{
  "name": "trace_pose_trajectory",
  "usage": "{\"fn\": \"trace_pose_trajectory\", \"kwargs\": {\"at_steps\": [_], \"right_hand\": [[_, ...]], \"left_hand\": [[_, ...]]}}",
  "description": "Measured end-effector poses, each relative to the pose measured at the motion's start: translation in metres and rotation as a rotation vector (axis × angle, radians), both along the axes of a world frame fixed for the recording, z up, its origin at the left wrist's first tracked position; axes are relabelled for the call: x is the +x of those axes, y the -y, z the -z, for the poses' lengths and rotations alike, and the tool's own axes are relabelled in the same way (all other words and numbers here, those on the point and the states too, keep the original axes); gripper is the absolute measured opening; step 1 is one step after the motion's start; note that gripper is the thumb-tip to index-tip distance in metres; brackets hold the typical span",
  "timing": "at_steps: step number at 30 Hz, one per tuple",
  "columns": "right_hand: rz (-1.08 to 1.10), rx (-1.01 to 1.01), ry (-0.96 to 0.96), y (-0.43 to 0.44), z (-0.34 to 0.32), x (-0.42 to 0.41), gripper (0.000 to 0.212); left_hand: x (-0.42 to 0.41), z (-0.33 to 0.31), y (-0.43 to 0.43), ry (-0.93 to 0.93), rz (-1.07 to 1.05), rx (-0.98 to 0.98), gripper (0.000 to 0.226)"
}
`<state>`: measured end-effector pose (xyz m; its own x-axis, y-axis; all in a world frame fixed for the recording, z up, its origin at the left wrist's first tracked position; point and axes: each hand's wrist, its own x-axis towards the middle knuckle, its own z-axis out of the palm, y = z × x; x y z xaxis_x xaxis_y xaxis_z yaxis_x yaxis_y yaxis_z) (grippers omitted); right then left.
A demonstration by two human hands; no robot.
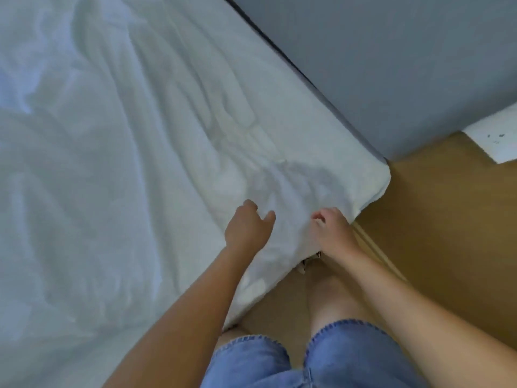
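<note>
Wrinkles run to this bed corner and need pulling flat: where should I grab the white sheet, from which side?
Probably the draped edge of the white sheet short of the rounded corner, beside the right hand, coming from the floor side. The cloth hangs free there, and the folds fan toward that corner, so a pull outward follows them.

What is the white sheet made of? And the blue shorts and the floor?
The white sheet looks like soft woven cloth, maybe cotton: matte, creased into folds. The shorts look like denim: blue, stitched hems. The floor seems wood or laminate: tan, smooth; too blurred to tell which.
</note>
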<state>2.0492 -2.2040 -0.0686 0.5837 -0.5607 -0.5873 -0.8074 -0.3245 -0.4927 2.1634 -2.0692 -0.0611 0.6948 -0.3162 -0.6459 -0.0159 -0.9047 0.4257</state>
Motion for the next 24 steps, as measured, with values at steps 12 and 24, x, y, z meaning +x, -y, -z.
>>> {"fn": "trace_pose_trajectory", "kwargs": {"at_steps": [12, 24], "right_hand": [[-0.270, 0.298, -0.123, 0.062, 0.071, 0.113, 0.060], [-0.385, 0.199, 0.053, 0.049, 0.054, 0.099, 0.032]], "left_hand": [[0.021, 0.062, 0.056, 0.009, -0.518, 0.115, 0.022], [0.048, 0.055, 0.035, 0.225, -0.771, -0.106, 0.042]]}}
